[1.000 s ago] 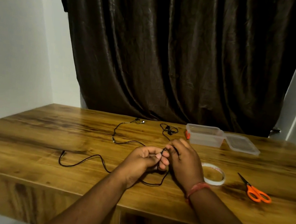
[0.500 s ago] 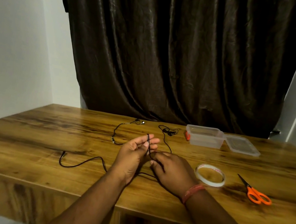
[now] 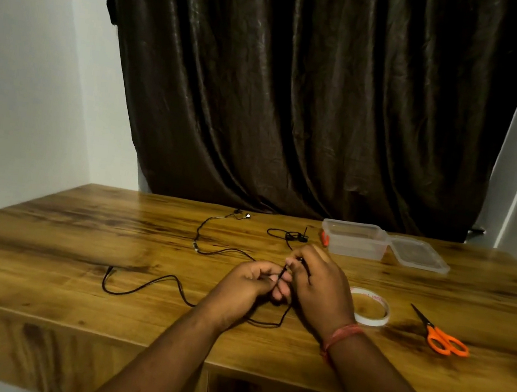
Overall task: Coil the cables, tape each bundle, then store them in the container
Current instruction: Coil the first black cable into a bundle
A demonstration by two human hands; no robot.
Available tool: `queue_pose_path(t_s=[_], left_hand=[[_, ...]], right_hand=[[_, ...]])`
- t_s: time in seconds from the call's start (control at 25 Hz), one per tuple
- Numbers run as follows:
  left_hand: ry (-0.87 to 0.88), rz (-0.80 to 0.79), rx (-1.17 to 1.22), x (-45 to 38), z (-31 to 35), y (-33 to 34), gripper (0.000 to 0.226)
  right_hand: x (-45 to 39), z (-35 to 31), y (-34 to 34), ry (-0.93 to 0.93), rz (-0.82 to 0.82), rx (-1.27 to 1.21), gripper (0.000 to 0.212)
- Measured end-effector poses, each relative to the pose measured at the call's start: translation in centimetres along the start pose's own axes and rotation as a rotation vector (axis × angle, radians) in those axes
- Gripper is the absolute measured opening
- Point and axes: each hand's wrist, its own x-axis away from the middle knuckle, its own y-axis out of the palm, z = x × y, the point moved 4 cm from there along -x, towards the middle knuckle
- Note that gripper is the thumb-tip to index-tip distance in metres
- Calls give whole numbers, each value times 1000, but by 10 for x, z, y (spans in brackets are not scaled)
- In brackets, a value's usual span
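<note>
While most of the black cable (image 3: 146, 291) lies loose across the wooden table (image 3: 48, 234), only its near end has been gathered, so the coiling looks barely begun. Nearest the camera, the left hand (image 3: 248, 285) has its fingers curled round a short run of that cable, and the right hand (image 3: 318, 281) meets it, thumb and fingers pinching the same strand just above; both hands are clamped on the cable, touching each other. A slack loop hangs below them onto the table edge side, and the free tail runs off to the left, ending in a plug.

Just beside the right hand lies the roll of tape (image 3: 369, 307), flat and untouched, with the orange-handled scissors (image 3: 440, 336) a little further right, blades together. No bundle is taped yet, as far as I can judge.

Further back, the cable climbs to its earbuds near the curtain (image 3: 295, 102), and a second, smaller black cable (image 3: 289, 235) sits in a loose tangle, not coiled. Beyond it stands the clear container (image 3: 355, 239), apparently with nothing in it, its lid (image 3: 418, 254) off and lying beside it on the right. Something small and red shows at the container's left wall; I cannot tell what it is.

Faint reddish print runs along the tape roll's inner core, too small to read. No other writing shows.
</note>
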Motion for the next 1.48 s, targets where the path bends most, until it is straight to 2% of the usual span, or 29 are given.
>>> queue_pose_path(t_s=[0.12,0.24,0.4,0.52,0.6,0.72,0.84,0.92,1.12,1.28,1.48], left_hand=[[-34,-75,149,3,2,1,22],[-13,-78,347,6,10,-2,23],[46,69,587,7,20,-9,29],[76,201,630,5,21,-18,29],[101,267,581,4,18,-23,29],[99,320,300,1,11,-24,28],[89,246,9,1,5,-13,27],[80,203,-83,2,2,-9,26],[37,113,-87,2,-4,-5,33],[13,51,-98,5,-1,0,29],[5,40,99,11,11,-3,25]], right_hand=[[-1,3,3,9,-4,-33,9],[-1,8,11,21,-87,-20,12],[2,4,24,-43,-262,49,12],[4,-3,27,-86,-344,81,18],[5,-7,25,-117,-351,112,21],[8,-14,19,-167,-320,116,19],[7,-18,13,-193,-252,96,19],[6,-16,10,-170,-205,76,17],[3,-11,3,-96,-78,91,7],[1,-1,-1,-5,-8,29,6],[-1,5,9,27,-95,38,14]])
